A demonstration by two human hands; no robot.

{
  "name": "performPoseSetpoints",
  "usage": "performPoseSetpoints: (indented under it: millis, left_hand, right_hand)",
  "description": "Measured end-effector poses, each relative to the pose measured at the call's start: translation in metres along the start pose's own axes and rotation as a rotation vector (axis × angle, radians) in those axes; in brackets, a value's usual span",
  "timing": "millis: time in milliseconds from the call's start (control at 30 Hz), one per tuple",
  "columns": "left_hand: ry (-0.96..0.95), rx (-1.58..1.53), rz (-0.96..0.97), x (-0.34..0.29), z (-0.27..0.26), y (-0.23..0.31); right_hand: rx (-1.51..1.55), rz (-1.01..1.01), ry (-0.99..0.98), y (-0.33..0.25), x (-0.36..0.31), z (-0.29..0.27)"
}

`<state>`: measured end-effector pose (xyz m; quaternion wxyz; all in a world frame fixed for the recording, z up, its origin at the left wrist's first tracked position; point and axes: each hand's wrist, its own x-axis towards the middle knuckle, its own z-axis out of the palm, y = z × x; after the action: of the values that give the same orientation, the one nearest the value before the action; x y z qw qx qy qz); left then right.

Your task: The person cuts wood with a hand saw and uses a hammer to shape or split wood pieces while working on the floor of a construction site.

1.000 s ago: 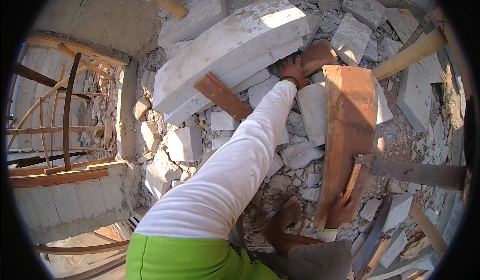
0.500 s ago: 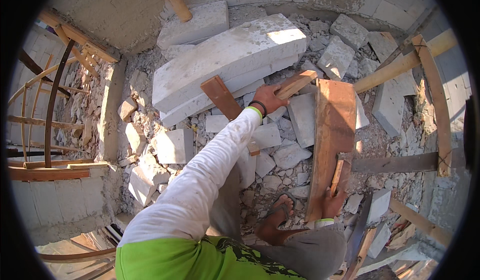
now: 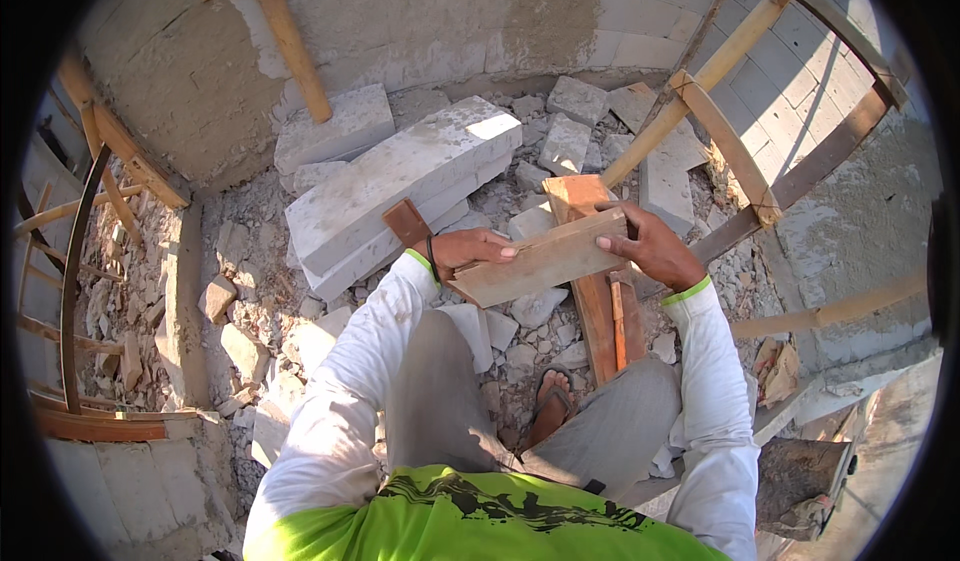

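Observation:
A short, flat wooden board (image 3: 545,261) is held up in front of me between both hands. My left hand (image 3: 462,249) grips its left end, thumb on the face towards me. At the other end, my right hand (image 3: 655,248) is closed round the board with its thumb on the near face. Beneath it, a longer reddish-brown plank (image 3: 593,326) slopes from the rubble towards my knee, partly covered by the board. A slim orange stick-like thing (image 3: 619,323) lies along that plank; its kind is unclear. Beside my left hand stands a small reddish-brown wood offcut (image 3: 405,223).
Long pale blocks (image 3: 400,186) are stacked behind my left hand. Broken blocks and rubble (image 3: 535,306) surround my sandalled foot (image 3: 550,401). A round pole (image 3: 725,56) and a wooden frame (image 3: 735,146) lean at the right, near the block wall (image 3: 450,26).
My left hand has brought the short board nearer and raised it. My right hand has left the long plank and now grips the board's other end. The view has shifted.

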<state>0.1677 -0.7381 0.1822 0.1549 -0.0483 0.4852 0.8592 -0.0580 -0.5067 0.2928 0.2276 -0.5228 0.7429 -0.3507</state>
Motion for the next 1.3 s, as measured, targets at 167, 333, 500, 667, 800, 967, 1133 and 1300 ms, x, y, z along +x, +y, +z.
performPoseSetpoints:
  millis: [167,333,500,667,800,967,1133,1300]
  left_hand:
    - [0.177,-0.247,0.527,-0.043,0.019,0.02]
    - [0.69,0.277,0.593,-0.056,0.015,-0.008]
    - [0.734,0.442,0.773,-0.072,0.015,-0.007]
    - [0.77,0.627,0.76,-0.086,0.014,-0.004]
    - [0.824,0.619,0.716,-0.089,0.017,-0.014]
    - [0.893,0.699,0.658,-0.081,0.027,-0.033]
    - [0.995,0.988,0.731,-0.051,0.037,-0.048]
    - [1.194,1.094,0.659,-0.025,0.016,-0.068]
  right_hand:
    - [0.335,0.17,0.004,-0.028,-0.007,0.016]
    - [0.348,0.026,0.101,-0.03,0.0,0.039]
    - [0.286,-0.077,0.06,-0.033,0.001,0.047]
    - [0.163,-0.069,0.071,-0.029,0.002,0.058]
    - [0.082,-0.061,0.076,-0.023,0.003,0.061]
    - [-0.153,-0.011,-0.012,-0.014,-0.006,0.057]
    - [-0.266,0.135,-0.072,0.012,-0.019,0.048]
    - [-0.303,0.111,-0.151,0.006,-0.034,0.043]
